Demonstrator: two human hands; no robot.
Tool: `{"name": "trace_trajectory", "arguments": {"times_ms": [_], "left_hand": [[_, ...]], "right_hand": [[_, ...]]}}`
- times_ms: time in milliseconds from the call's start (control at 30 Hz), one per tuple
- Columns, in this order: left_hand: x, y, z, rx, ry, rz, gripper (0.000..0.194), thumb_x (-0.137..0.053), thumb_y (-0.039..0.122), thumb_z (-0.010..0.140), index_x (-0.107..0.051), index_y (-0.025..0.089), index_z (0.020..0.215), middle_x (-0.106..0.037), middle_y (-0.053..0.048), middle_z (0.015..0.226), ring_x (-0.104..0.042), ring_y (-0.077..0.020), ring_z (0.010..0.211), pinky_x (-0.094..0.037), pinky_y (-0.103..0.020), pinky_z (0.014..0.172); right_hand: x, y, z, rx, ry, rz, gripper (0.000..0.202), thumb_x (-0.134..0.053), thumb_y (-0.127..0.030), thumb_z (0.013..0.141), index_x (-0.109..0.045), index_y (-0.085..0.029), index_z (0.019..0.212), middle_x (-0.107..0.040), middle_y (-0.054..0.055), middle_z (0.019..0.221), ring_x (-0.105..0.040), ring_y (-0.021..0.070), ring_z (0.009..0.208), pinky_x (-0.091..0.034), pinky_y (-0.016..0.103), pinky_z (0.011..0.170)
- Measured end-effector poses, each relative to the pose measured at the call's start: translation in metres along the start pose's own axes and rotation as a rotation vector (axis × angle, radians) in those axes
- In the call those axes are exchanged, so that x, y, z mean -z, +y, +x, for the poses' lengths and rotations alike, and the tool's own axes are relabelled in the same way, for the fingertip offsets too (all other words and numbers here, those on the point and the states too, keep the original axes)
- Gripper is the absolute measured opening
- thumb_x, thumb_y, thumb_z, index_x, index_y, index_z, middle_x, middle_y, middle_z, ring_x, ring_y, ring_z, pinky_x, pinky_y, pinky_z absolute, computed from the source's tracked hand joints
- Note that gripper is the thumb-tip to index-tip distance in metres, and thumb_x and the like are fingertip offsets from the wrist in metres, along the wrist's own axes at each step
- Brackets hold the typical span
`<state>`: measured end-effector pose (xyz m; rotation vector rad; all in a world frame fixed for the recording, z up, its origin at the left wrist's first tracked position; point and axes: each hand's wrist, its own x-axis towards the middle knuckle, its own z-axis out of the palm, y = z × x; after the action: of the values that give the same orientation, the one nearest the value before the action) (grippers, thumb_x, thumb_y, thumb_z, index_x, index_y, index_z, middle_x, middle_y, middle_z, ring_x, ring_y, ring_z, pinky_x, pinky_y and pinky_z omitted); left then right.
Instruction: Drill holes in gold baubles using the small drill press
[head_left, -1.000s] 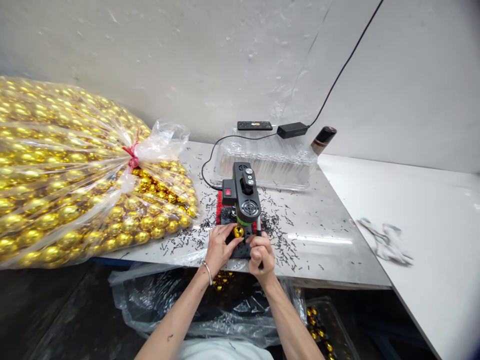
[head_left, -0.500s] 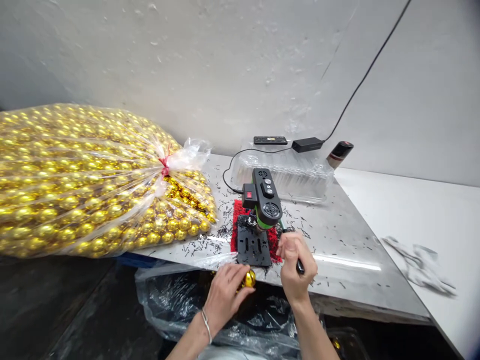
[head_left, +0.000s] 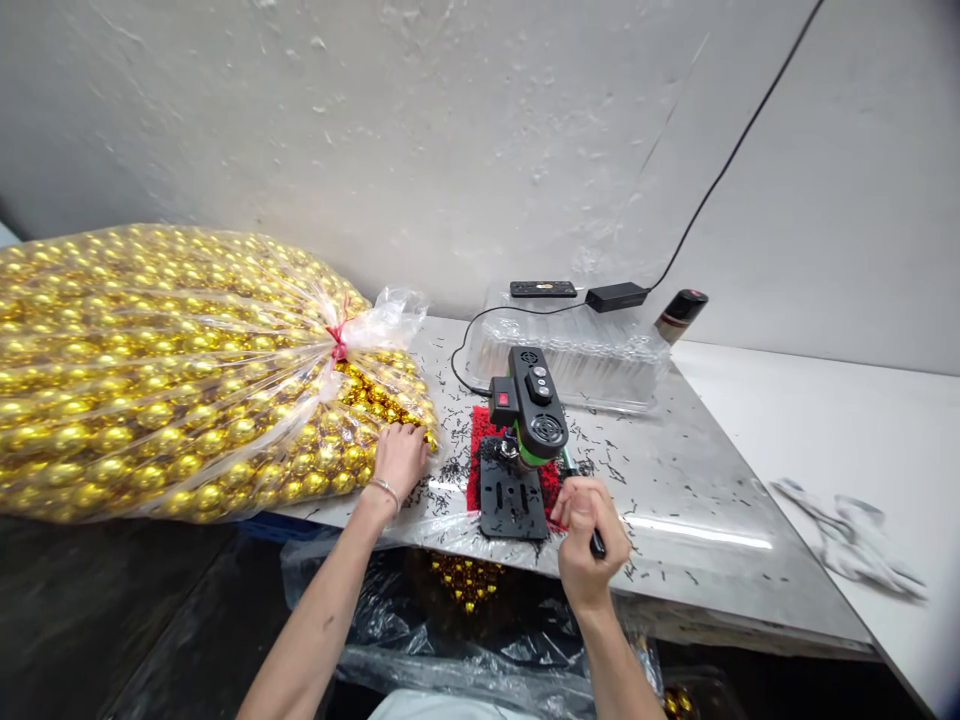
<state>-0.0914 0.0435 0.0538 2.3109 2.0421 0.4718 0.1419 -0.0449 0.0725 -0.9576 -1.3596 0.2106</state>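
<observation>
My left hand (head_left: 400, 458) reaches to the torn opening of a big clear bag (head_left: 187, 380) packed with shiny gold balls. Its fingertips are among the gold balls (head_left: 390, 405) there, and whether they grip one is hidden. My right hand (head_left: 592, 528) is closed around the black handle (head_left: 598, 545) of a lever on a small bench press (head_left: 538, 400). The press has a black body, a green band and a red switch, and its slotted black base plate (head_left: 513, 505) rests on a red mat (head_left: 480, 462). I see no ball on the base plate.
Below the table edge hangs an open clear bag (head_left: 390, 640) with gold balls (head_left: 466, 580) inside. Behind the press are clear plastic trays (head_left: 577, 365), a power adapter (head_left: 616, 296) and a dark-capped can (head_left: 681, 312). Black scraps litter the metal tabletop (head_left: 697, 500); white gloves (head_left: 851, 540) lie right.
My left hand has left the table's front edge, where it had a gold ball, and moved up and left to the big bag. My right hand still grips the lever.
</observation>
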Motion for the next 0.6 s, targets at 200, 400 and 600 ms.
{"name": "trace_trajectory", "arguments": {"times_ms": [200, 400, 600], "left_hand": [[-0.008, 0.011, 0.028, -0.022, -0.232, 0.060, 0.016, -0.061, 0.014, 0.079, -0.070, 0.015, 0.093, -0.070, -0.017, 0.095, -0.064, -0.0313, 0.094, -0.043, -0.040, 0.085], [0.011, 0.000, 0.006, 0.118, -0.050, -0.332, 0.040, -0.056, 0.028, 0.089, -0.059, 0.013, 0.126, -0.065, -0.014, 0.107, -0.065, -0.0261, 0.090, -0.049, -0.036, 0.079], [0.010, 0.016, -0.040, 0.426, 0.005, -1.598, 0.055, -0.077, 0.042, 0.075, -0.062, 0.016, 0.122, -0.069, -0.003, 0.088, -0.066, -0.0147, 0.076, -0.055, -0.027, 0.074]], "right_hand": [[0.000, 0.000, 0.000, 0.023, -0.009, -0.001, 0.031, -0.044, -0.012, 0.093, -0.048, -0.019, 0.064, -0.052, 0.000, 0.069, -0.052, 0.0131, 0.064, -0.041, 0.028, 0.058], [0.001, -0.001, 0.001, 0.052, -0.031, -0.022, 0.031, -0.043, -0.010, 0.093, -0.048, -0.019, 0.064, -0.053, 0.001, 0.070, -0.053, 0.0128, 0.066, -0.039, 0.027, 0.057], [0.000, 0.002, -0.002, 0.036, -0.007, -0.009, 0.032, -0.043, -0.012, 0.093, -0.046, -0.020, 0.062, -0.052, 0.001, 0.069, -0.052, 0.0128, 0.065, -0.040, 0.027, 0.057]]}}
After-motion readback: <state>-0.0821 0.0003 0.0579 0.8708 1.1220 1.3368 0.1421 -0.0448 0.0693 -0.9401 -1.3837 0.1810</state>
